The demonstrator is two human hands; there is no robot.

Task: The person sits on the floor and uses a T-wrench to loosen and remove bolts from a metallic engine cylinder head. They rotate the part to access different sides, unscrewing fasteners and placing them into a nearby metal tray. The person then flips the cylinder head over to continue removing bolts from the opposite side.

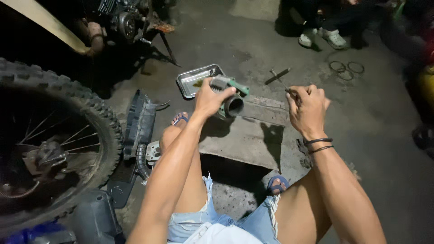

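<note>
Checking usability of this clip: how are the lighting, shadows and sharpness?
Head view: light falls on the slab and both arms; left hand and right hand cast hard shadows there; the tyre side and corners sink into dark; slight softness overall.

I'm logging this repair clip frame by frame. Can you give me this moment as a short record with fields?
Setting: concrete floor, dim light, seen from above
Left hand: left hand grips a round metal engine part with green trim, held on a flat slab
Right hand: right hand closed on a thin metal tool
Behind the part: shallow metal tray
Left side: knobby motorcycle wheel, black plastic panel
Far right: loose rings on the floor
Background: another person's shoes
</note>
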